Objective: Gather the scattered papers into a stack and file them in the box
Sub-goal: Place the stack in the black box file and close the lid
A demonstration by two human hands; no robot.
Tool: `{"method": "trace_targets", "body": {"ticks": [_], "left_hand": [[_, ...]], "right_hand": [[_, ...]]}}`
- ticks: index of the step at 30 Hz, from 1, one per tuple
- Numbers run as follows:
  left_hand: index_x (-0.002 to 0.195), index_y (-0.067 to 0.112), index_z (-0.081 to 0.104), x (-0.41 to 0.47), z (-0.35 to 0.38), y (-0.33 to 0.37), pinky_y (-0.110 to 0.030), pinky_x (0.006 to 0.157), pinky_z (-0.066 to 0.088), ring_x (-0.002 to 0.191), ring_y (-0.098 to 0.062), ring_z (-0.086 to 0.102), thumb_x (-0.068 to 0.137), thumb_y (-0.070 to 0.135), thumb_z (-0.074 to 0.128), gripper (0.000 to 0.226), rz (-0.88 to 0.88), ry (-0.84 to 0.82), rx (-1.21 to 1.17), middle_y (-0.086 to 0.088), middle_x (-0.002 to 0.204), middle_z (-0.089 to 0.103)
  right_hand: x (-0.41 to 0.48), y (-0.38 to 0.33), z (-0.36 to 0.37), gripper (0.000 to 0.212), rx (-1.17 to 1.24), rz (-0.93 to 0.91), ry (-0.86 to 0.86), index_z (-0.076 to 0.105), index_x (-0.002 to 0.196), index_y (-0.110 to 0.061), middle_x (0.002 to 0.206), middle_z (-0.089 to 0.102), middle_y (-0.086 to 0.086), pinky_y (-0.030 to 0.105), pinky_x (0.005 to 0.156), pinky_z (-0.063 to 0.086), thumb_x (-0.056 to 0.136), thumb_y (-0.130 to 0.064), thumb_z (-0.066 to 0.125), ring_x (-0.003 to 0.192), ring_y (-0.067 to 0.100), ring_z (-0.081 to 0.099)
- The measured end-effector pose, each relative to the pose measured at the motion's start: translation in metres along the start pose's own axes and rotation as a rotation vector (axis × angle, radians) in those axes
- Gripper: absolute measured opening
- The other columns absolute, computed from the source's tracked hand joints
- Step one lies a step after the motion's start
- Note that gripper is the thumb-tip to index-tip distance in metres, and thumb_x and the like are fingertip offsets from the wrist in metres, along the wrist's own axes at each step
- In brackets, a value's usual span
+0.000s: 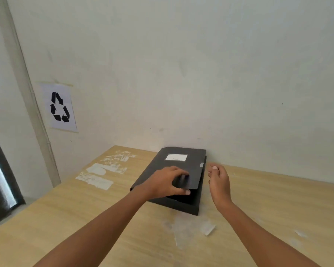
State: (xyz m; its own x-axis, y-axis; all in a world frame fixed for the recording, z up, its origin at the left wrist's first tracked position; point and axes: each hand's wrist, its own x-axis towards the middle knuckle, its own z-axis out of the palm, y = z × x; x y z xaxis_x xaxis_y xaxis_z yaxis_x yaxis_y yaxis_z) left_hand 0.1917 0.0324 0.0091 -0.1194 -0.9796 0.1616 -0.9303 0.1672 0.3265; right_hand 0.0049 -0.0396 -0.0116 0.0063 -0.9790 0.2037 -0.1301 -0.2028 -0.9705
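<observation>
The black box (178, 170) on the surface (66, 218) is being pressed under the left hand (166, 183), fingers seemingly curled on its lid edge. Just beside it, the right hand (219, 179) is being held loosely apart, empty.

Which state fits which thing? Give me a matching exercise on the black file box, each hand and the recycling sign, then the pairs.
Things:
1. black cardboard file box
2. left hand
3. right hand
4. white paper recycling sign

States:
A. taped to the wall
B. open, beside the box, holding nothing
C. lying on the wooden table, lid not fully shut
D. gripping the lid's near corner

Pairs: 1-C, 2-D, 3-B, 4-A
</observation>
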Motion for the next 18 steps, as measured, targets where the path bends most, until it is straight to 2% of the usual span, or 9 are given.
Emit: {"method": "trace_targets", "body": {"ticks": [1,3,5,8,11,14,18], "left_hand": [[0.148,0.036,0.046,0.002,0.009,0.001,-0.04,0.113,0.039,0.136,-0.014,0.046,0.08,0.077,0.061,0.082,-0.013,-0.07,0.079,0.009,0.151,0.049],[0.152,0.036,0.041,0.004,0.024,0.003,-0.047,0.119,0.029,0.145,-0.018,0.037,0.078,0.084,0.054,0.09,-0.031,-0.135,0.161,0.007,0.158,0.041],[0.152,0.038,0.04,0.004,0.037,0.002,-0.049,0.122,0.022,0.148,-0.018,0.032,0.078,0.086,0.05,0.089,-0.042,-0.095,0.158,0.007,0.159,0.039],[0.153,0.04,0.039,-0.001,0.053,-0.002,-0.051,0.125,0.01,0.152,-0.015,0.024,0.08,0.086,0.046,0.087,-0.056,-0.018,0.136,0.01,0.16,0.035],[0.154,0.041,0.036,-0.006,0.065,-0.006,-0.052,0.126,0.004,0.155,-0.015,0.017,0.082,0.088,0.038,0.087,-0.048,0.031,0.147,0.012,0.162,0.031],[0.154,0.042,0.035,-0.007,0.069,-0.006,-0.053,0.126,0.005,0.155,-0.015,0.017,0.082,0.09,0.034,0.086,-0.036,0.048,0.179,0.012,0.162,0.031],[0.156,0.04,0.032,-0.004,0.065,-0.005,-0.054,0.126,0.005,0.156,-0.017,0.016,0.081,0.09,0.035,0.09,-0.015,0.01,0.224,0.01,0.163,0.029]], "right_hand": [[0.001,0.001,-0.004,0.024,-0.053,-0.019,-0.015,0.06,0.107,-0.026,0.1,0.064,-0.008,0.042,0.09,0.049,0.103,-0.023,0.036,0.108,0.027,0.061],[0.002,0.006,-0.007,0.032,-0.219,-0.054,-0.096,0.057,0.129,-0.019,0.12,0.065,0.0,0.031,0.09,0.043,0.104,-0.02,0.037,0.118,0.025,0.058],[0.006,0.018,-0.003,0.04,-0.375,-0.063,-0.226,0.047,0.143,-0.016,0.142,0.056,0.002,0.029,0.099,0.04,0.104,-0.019,0.04,0.131,0.023,0.052],[0.012,0.034,0.008,0.053,-0.546,-0.073,-0.384,0.032,0.154,-0.014,0.161,0.033,0.002,0.033,0.116,0.031,0.103,-0.026,0.042,0.146,0.022,0.035],[0.016,0.04,0.017,0.059,-0.732,-0.099,-0.422,0.022,0.157,-0.015,0.167,0.014,0.0,0.04,0.117,0.032,0.104,-0.037,0.035,0.148,0.024,0.03],[0.015,0.039,0.02,0.059,-0.939,-0.128,-0.451,0.017,0.157,-0.014,0.168,0.008,0.002,0.046,0.111,0.038,0.105,-0.04,0.025,0.144,0.031,0.035],[0.02,0.034,0.021,0.061,-0.977,-0.109,-0.506,0.012,0.158,-0.01,0.168,0.001,0.004,0.046,0.111,0.038,0.105,-0.038,0.024,0.142,0.034,0.037]]}}
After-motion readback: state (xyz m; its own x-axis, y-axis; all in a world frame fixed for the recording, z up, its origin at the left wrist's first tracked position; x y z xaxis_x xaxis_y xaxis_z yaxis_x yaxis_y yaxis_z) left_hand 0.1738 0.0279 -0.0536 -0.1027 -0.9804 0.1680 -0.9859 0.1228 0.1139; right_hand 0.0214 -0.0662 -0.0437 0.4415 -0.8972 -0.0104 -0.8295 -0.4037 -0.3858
